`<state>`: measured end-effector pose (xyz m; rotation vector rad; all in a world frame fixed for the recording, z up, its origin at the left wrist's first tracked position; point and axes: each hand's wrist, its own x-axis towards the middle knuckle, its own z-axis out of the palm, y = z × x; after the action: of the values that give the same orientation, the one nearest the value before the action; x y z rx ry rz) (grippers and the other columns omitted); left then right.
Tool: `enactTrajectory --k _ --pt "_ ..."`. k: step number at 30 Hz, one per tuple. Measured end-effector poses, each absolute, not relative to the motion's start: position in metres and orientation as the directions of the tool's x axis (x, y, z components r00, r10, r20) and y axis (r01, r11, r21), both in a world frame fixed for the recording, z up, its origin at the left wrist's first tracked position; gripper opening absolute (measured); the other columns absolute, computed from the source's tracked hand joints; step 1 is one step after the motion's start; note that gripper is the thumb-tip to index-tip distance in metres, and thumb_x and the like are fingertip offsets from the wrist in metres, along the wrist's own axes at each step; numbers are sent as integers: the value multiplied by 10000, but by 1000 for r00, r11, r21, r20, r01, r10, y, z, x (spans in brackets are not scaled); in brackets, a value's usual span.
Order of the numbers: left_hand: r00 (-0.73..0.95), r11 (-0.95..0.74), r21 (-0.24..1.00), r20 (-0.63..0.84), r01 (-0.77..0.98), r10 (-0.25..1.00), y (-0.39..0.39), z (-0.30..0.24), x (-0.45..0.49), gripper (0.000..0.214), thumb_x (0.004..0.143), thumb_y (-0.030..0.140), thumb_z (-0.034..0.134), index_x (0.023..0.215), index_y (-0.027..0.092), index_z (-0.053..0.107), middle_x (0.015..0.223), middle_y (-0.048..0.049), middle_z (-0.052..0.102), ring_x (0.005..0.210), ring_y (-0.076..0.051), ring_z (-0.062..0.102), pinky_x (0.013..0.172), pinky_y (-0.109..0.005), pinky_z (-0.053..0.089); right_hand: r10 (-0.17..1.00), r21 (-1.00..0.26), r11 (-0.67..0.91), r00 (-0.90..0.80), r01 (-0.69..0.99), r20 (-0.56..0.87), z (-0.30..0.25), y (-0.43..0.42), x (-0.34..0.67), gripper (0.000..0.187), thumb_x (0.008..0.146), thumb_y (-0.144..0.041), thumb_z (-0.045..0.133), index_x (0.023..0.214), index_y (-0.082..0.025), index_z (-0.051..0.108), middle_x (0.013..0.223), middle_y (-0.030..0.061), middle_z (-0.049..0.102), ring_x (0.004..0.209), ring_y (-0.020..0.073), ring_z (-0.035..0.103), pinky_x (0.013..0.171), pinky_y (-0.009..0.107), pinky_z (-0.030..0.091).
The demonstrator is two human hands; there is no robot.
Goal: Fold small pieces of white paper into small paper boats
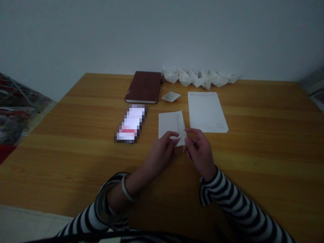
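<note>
A small sheet of lined paper point(169, 122), seemingly folded, is held just above the table between my hands. My left hand point(164, 148) pinches its lower edge between thumb and fingers. At the lower right corner, my right hand point(199, 150) grips the same paper with thumb and fingers. Beyond my right hand lies a larger lined sheet point(207, 113), flat on the wood. A small folded paper piece point(171, 97) rests behind the held paper. The undersides of my fingers are hidden.
On the wooden table point(88, 135), a phone point(131, 123) with a lit, blurred screen lies left of my hands. A dark red notebook point(144, 87) sits behind it. Several folded paper boats point(197, 78) stand in a row along the wall point(162, 33).
</note>
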<state>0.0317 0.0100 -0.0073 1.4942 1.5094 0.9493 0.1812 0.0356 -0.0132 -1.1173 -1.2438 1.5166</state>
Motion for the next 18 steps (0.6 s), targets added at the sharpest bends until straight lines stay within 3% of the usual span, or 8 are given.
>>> enactTrajectory --k 2,5,9,13,18 --pt "28 -94 849 93 521 995 10 -9 30 229 938 235 543 1129 166 649 711 -18 691 639 -137 622 609 -240 461 974 -991 -120 -198 -60 -106 -13 36 182 240 868 -315 618 1075 -224 536 543 -82 538 392 73 404 357 177 287" --pt "118 -215 803 180 556 977 9 -10 28 211 921 224 582 1075 174 718 828 -59 717 724 -156 639 651 -264 464 975 -990 -103 -207 -91 -83 -11 37 183 245 876 -324 606 1089 -227 535 561 -80 533 432 83 427 394 189 327" --pt "121 -179 889 140 422 983 9 -7 28 211 933 278 580 969 172 758 779 -54 710 697 -148 632 625 -257 457 956 -996 -52 -292 -78 -27 -13 38 186 312 880 -361 620 1154 -227 552 635 -61 560 515 97 474 473 209 396" --pt "157 -115 953 73 280 985 12 -3 27 232 930 304 585 956 158 763 896 -88 731 788 -165 652 692 -272 485 933 -996 88 -351 25 74 -17 39 190 367 929 -383 559 1258 -220 561 743 -18 604 639 128 541 601 257 463" --pt "230 -86 965 28 246 973 14 -2 25 254 948 296 552 981 150 757 920 -94 712 819 -165 635 734 -278 483 917 -970 193 -377 146 126 -20 41 191 378 979 -354 458 1310 -204 564 844 24 645 780 164 607 730 310 497"
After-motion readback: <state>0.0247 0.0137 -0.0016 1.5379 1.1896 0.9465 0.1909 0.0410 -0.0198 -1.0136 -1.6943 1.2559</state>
